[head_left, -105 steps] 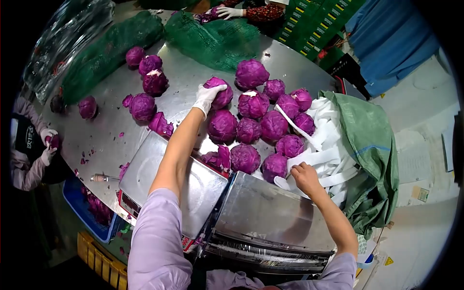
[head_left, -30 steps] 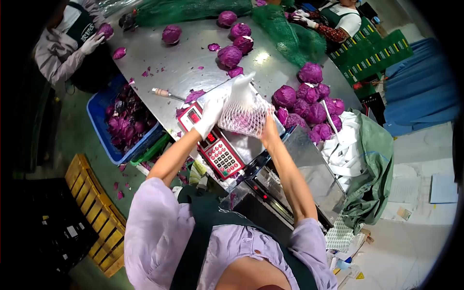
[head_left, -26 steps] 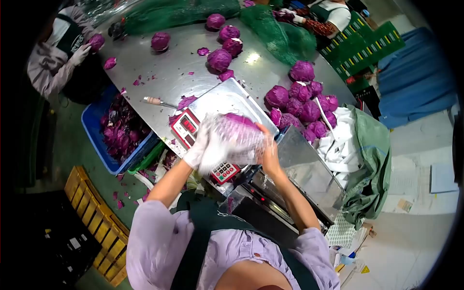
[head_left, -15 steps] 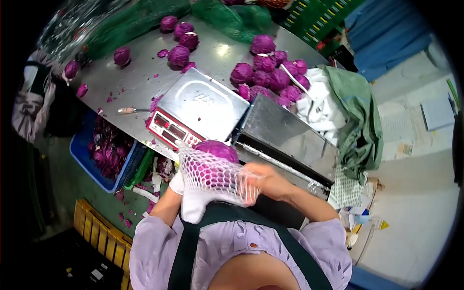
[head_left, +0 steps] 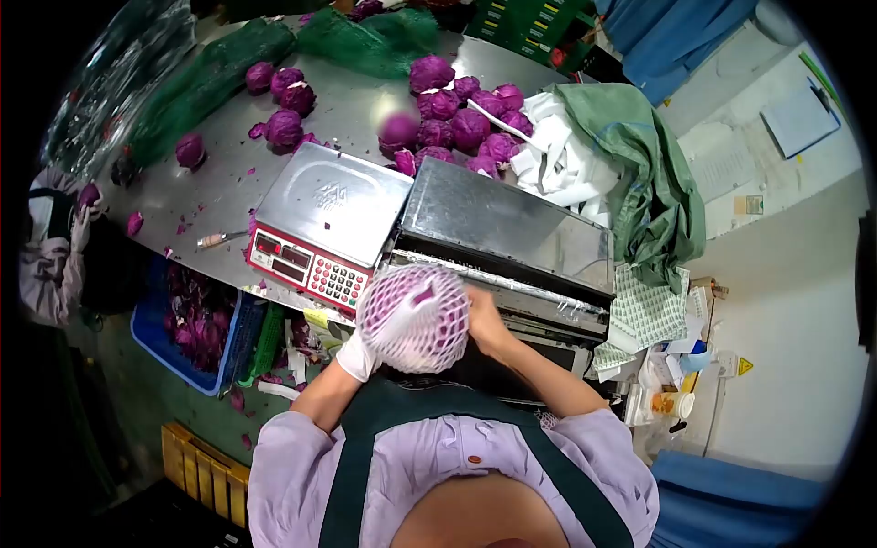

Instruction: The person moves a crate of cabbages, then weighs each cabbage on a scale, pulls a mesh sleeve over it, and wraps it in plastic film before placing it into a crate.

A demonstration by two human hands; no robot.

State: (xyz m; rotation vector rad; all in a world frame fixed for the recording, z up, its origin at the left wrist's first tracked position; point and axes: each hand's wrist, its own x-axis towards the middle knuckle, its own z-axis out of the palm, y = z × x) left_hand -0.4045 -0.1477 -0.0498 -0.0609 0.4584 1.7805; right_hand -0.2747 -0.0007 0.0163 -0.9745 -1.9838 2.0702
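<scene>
A red cabbage (head_left: 442,321) wrapped in a white foam net (head_left: 402,333) is in front of my chest. My left hand (head_left: 356,354), in a white glove, grips it from the lower left; its fingers are mostly behind the net. My bare right hand (head_left: 484,321) holds the right side of the same cabbage, fingers partly hidden. Just beyond stands a scale (head_left: 333,196) with a red keypad front and a bare metal pan. To its right is a metal-topped box-shaped machine (head_left: 512,224).
Several red cabbages (head_left: 470,128) are piled behind the machine, beside white foam nets (head_left: 557,155) and a green sack (head_left: 630,146). A wooden-handled knife (head_left: 219,239) lies left of the scale. A blue crate (head_left: 151,320) holds trimmed leaves. Another person's sleeve (head_left: 55,283) is at far left.
The foam net, earlier partly over the cabbage and stretched by my right hand, now covers it. The cabbage has turned and risen slightly. My view has shifted, moving the table leftward.
</scene>
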